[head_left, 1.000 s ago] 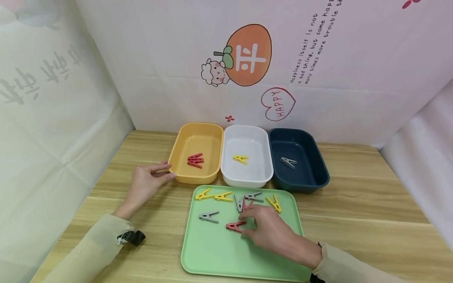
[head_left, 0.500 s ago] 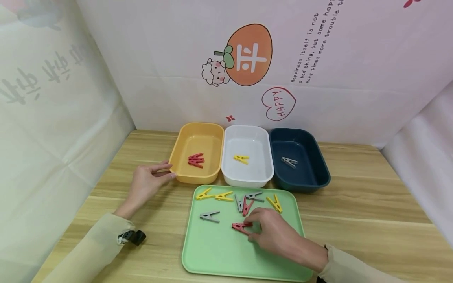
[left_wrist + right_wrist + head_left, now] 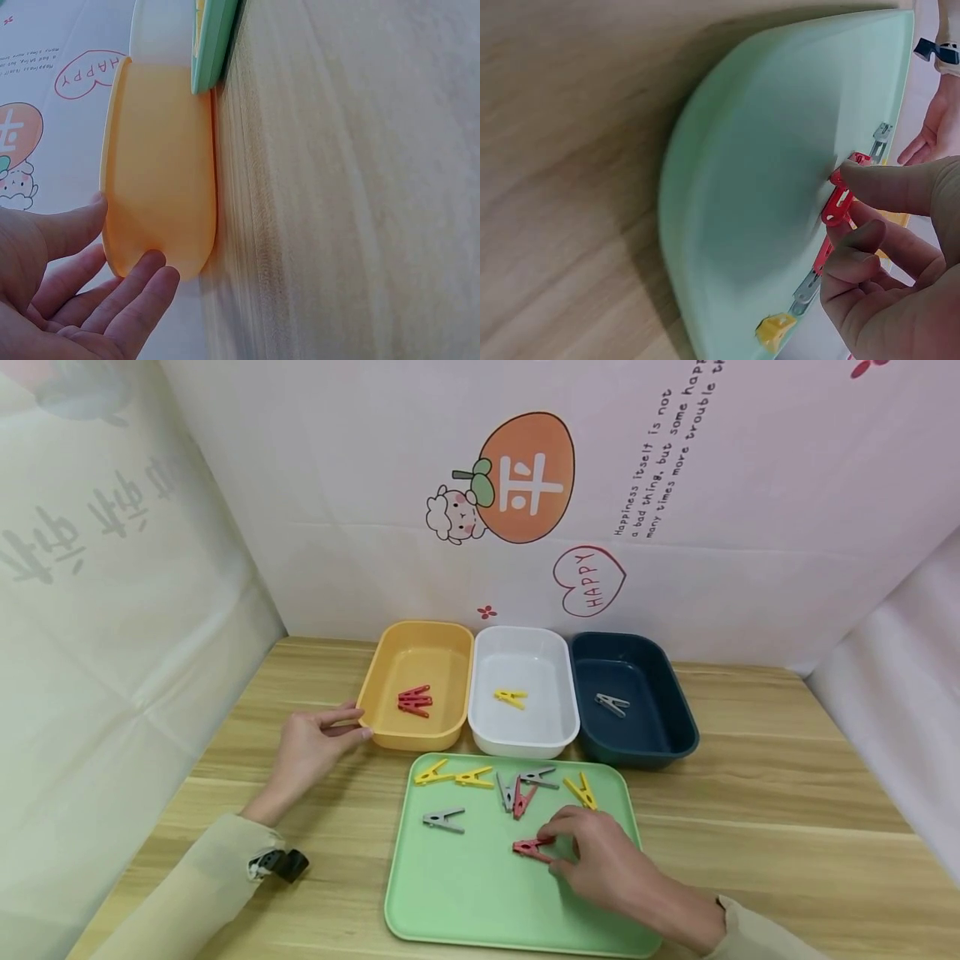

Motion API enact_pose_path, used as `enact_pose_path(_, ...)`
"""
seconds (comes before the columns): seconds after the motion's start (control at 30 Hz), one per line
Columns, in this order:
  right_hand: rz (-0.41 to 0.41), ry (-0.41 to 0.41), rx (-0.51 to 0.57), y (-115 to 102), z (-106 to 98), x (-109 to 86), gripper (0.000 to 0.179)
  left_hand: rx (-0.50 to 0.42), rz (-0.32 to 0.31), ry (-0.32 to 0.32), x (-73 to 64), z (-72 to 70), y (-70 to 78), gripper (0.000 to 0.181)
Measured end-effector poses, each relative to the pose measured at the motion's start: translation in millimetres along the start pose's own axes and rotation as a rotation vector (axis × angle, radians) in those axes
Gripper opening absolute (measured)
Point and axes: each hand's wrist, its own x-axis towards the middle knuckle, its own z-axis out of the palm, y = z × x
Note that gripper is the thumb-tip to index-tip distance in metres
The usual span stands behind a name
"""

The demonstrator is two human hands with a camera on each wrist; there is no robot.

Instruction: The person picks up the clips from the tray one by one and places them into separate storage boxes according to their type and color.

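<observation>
Pinches a red clothespin (image 3: 529, 849) between the thumb and fingers of the right hand (image 3: 603, 862), with a narrow gap; has it just left of that palm, about mid-tray on the green tray (image 3: 450, 897), splayed legs to the fingertips, narrow end pointing left, long axis roughly sideways; touches the orange bin (image 3: 420, 741) with the loosely extended left hand (image 3: 309, 747)

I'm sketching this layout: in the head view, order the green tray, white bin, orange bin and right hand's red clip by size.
1. Green tray
2. Orange bin and white bin: too alike to rank
3. Red clip, partly hidden
</observation>
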Motion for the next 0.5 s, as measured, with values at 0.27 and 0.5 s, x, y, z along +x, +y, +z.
enact_pose_path(0.27, 0.069, 0.016, 0.010, 4.4, -1.5, -2.0, 0.031, -0.009, -0.010, 0.004, -0.1, -0.6, -0.4, 0.042)
enact_pose_path(0.5, 0.139, 0.037, -0.008, 9.9, -2.1, -6.0, 0.031, 0.005, 0.007, 0.007, -0.2, 0.2, -0.9, 0.041)
